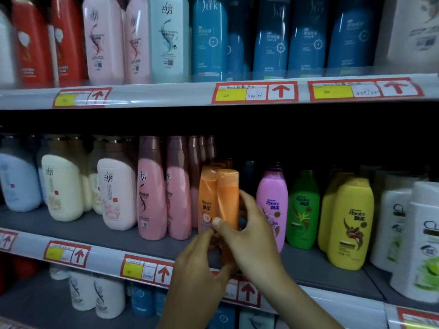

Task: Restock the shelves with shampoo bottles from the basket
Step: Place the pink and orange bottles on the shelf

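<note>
Both hands meet on an orange twin pack (218,200) of shampoo bottles, two bottles wrapped together in clear film, standing upright at the front of the middle shelf (118,236). The right hand (251,238) is closed around the pack's lower right side: its thumb presses across the front of the right-hand bottle, while the fingers curl behind it at about 3 o'clock from the pack. The left hand (202,269) comes up from 6 o'clock, and its fingertips pinch the pack's bottom edge just under the right thumb. So the pack rises out of the two grips toward 12 o'clock, with its caps well clear of the hands. Whether its base rests on the shelf cannot be told, since the hands cover it.

At 9 o'clock from the pack, just beside it, stand tall pink bottles (152,193), and further that way a cream bottle (116,193). At 3 o'clock stands a purple bottle (273,205), partly behind the right hand, then a green bottle (303,210) and a yellow bottle (351,224). More orange caps show directly behind the pack. The shelf above carries blue bottles (209,39) at 12 o'clock, over red-framed price tags (255,92).
</note>
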`<state>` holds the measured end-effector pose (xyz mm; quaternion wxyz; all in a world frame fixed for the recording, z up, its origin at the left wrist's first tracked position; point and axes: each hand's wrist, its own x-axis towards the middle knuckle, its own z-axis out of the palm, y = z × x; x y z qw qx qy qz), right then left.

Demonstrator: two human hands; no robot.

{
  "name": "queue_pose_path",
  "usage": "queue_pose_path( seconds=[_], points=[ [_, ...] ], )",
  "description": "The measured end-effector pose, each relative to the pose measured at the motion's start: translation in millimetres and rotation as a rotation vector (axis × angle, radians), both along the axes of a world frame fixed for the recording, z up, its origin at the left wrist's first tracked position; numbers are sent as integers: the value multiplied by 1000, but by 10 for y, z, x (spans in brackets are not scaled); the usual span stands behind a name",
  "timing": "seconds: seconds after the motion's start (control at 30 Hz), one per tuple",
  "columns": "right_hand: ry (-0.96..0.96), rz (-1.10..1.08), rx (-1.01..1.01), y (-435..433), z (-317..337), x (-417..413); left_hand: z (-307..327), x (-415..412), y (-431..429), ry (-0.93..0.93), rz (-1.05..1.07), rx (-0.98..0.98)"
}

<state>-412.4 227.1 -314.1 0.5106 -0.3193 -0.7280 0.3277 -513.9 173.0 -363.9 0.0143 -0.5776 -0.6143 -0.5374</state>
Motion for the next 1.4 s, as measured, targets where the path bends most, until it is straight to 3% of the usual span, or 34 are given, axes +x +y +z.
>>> queue_pose_path(
  seconds=[0.3, 0.53, 1.17, 1.4],
  points=[
    [-248, -73, -24, 70, -128, -44, 141, -417, 100, -95, -118, -227],
    [-345, -174, -30, 86, -218, -157, 142, -427, 95, -73, 123, -89],
    [-699, -286, 67, -37, -152, -391, 273, -267, 59, 104, 227, -96],
    [-740, -269, 22, -71, -138, -426, 311, -259, 36, 154, 273, -145]
  ],
)
